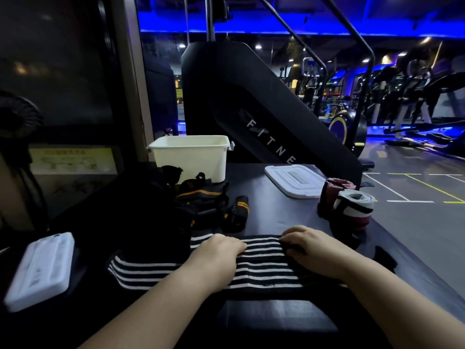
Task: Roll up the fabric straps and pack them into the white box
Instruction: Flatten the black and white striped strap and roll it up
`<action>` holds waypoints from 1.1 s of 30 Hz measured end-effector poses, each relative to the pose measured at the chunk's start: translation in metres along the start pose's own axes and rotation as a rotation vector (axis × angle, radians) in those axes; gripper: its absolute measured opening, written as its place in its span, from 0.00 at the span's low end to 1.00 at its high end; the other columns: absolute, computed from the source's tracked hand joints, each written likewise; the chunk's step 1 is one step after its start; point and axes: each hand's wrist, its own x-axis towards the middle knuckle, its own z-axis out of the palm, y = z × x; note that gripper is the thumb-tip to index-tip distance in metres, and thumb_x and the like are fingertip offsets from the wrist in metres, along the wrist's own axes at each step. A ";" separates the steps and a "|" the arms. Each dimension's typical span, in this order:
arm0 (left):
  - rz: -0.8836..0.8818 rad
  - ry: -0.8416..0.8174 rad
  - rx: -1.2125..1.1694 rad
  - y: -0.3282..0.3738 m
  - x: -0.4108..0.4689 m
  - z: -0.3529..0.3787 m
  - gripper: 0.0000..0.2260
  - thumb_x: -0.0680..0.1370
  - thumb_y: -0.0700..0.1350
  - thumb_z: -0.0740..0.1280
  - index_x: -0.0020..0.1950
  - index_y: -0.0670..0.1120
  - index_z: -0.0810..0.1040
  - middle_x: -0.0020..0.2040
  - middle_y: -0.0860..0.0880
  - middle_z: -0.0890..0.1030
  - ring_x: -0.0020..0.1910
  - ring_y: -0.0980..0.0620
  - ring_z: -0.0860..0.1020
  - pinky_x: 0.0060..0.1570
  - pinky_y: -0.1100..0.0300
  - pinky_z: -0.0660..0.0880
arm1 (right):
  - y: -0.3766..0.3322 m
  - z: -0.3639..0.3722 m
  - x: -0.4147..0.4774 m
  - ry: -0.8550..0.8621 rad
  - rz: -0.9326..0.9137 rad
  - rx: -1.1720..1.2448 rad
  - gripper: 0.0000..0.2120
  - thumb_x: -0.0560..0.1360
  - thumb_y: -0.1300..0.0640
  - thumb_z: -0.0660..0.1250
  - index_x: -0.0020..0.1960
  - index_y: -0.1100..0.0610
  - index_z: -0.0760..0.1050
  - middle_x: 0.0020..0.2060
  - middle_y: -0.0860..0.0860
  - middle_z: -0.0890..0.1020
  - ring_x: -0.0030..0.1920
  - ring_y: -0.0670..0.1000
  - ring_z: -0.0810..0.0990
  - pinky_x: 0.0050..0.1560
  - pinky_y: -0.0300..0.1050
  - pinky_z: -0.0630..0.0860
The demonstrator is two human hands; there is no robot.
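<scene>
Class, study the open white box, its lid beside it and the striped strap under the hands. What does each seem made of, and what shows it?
White box: likely moulded plastic, smooth matt walls and a rolled rim. Lid: probably the same plastic, with a moulded recessed panel. Striped strap: woven fabric, perhaps elastic; it lies limp and flat, stripes running lengthwise.
</scene>
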 end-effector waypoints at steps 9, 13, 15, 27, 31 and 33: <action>-0.007 -0.022 -0.076 -0.021 -0.017 -0.009 0.28 0.78 0.39 0.53 0.72 0.66 0.65 0.72 0.66 0.66 0.68 0.56 0.63 0.68 0.62 0.58 | -0.044 0.008 0.011 -0.038 0.217 -0.158 0.25 0.73 0.27 0.53 0.61 0.41 0.70 0.58 0.47 0.70 0.64 0.52 0.68 0.61 0.53 0.67; -0.006 -0.068 -0.113 -0.040 -0.026 -0.008 0.30 0.76 0.37 0.53 0.71 0.66 0.66 0.72 0.67 0.65 0.69 0.58 0.61 0.71 0.61 0.56 | -0.052 0.011 0.015 0.023 0.147 -0.122 0.22 0.75 0.34 0.58 0.60 0.47 0.72 0.65 0.47 0.67 0.69 0.51 0.64 0.64 0.48 0.65; 0.015 -0.067 -0.141 -0.044 -0.029 -0.011 0.31 0.75 0.35 0.53 0.72 0.63 0.67 0.72 0.66 0.65 0.70 0.60 0.60 0.71 0.64 0.54 | -0.060 0.009 0.019 0.064 -0.006 -0.051 0.16 0.77 0.47 0.62 0.63 0.51 0.71 0.71 0.47 0.63 0.70 0.52 0.64 0.65 0.43 0.64; -0.036 -0.013 -0.083 -0.080 -0.044 -0.030 0.26 0.76 0.36 0.56 0.69 0.59 0.70 0.68 0.64 0.68 0.67 0.59 0.63 0.71 0.59 0.57 | -0.070 0.035 0.026 0.071 -0.157 0.036 0.15 0.80 0.43 0.57 0.66 0.36 0.70 0.65 0.36 0.69 0.68 0.41 0.65 0.64 0.45 0.61; -0.071 -0.029 -0.101 -0.088 -0.053 -0.037 0.24 0.77 0.36 0.56 0.69 0.57 0.70 0.69 0.63 0.67 0.69 0.59 0.61 0.72 0.60 0.55 | -0.070 0.036 0.025 0.085 -0.170 0.037 0.15 0.81 0.43 0.57 0.66 0.37 0.70 0.64 0.36 0.70 0.67 0.40 0.66 0.62 0.44 0.62; -0.078 -0.031 -0.086 -0.091 -0.055 -0.037 0.24 0.77 0.36 0.57 0.69 0.57 0.70 0.69 0.62 0.67 0.69 0.59 0.62 0.72 0.60 0.55 | -0.069 0.037 0.025 0.092 -0.178 0.037 0.15 0.81 0.43 0.57 0.66 0.36 0.70 0.64 0.35 0.70 0.67 0.40 0.66 0.61 0.43 0.62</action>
